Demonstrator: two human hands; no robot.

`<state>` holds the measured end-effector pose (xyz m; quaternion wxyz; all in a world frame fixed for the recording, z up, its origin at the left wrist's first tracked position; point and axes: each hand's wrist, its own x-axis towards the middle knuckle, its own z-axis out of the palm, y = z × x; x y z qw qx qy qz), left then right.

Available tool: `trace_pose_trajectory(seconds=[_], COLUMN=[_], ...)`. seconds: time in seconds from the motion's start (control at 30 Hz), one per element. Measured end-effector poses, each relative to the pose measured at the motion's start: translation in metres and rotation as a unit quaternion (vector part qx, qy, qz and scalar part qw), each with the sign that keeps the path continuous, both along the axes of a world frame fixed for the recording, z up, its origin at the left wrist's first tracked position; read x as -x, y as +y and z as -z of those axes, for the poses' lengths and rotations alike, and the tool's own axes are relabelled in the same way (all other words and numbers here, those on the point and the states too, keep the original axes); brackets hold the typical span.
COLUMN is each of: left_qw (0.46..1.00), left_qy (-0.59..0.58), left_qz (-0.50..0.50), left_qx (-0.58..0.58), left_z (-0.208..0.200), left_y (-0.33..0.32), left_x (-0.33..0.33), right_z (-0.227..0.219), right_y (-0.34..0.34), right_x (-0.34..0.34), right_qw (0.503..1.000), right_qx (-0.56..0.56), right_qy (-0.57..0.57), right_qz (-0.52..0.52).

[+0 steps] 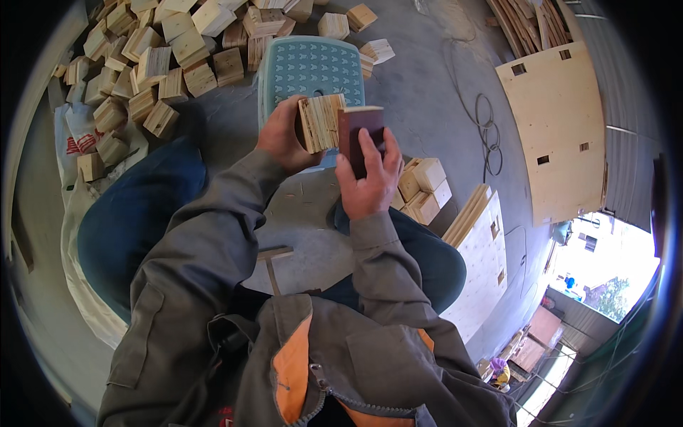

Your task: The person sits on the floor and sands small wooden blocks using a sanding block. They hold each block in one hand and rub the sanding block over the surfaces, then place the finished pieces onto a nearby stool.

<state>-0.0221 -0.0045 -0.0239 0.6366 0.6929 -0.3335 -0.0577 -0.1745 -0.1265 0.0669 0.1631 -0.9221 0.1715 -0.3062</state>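
My left hand [279, 142] is closed around a layered plywood block [322, 121], holding it up over the near edge of a pale green plastic stool [311, 53]. The block's striped edge faces me. Just right of it, my right hand [371, 186] grips a dark reddish-brown sanding block [351, 146], thumb on the near side and fingers over its right part. Its top edge shows bare wood. The sanding block stands upright against or very close to the plywood; I cannot tell if they touch.
A large heap of plywood blocks [188, 48] lies at the far left, beside a white sack [75, 160]. Several stacked blocks [425, 186] sit by my right knee. Plywood sheets [558, 121] with square holes and a loose cable [484, 117] are on the right.
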Motion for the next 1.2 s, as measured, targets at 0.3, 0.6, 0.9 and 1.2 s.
trace_pose_trajectory(seconds=[0.3,0.6,0.9,1.2], left_qw=[0.999,0.999,0.997,0.998], left_qy=[-0.004,0.006,-0.045,-0.004], left_qz=[0.022,-0.003,-0.054,-0.031], left_qx=[-0.04,-0.047,-0.034,-0.051], left_z=[-0.008,-0.013,-0.006,-0.014], left_y=[0.0,0.0,-0.002,0.0], left_x=[-0.001,0.002,-0.002,0.002], right_z=[-0.025,-0.029,-0.01,-0.032], right_y=[-0.085,0.015,0.008,-0.032], right_x=[-0.097,0.036,-0.028,-0.072], right_qw=[1.0,0.998,0.998,0.997], right_qx=[0.009,-0.009,0.039,0.015], right_qy=[-0.007,0.051,0.034,0.078], right_qz=[0.029,-0.022,-0.029,0.021])
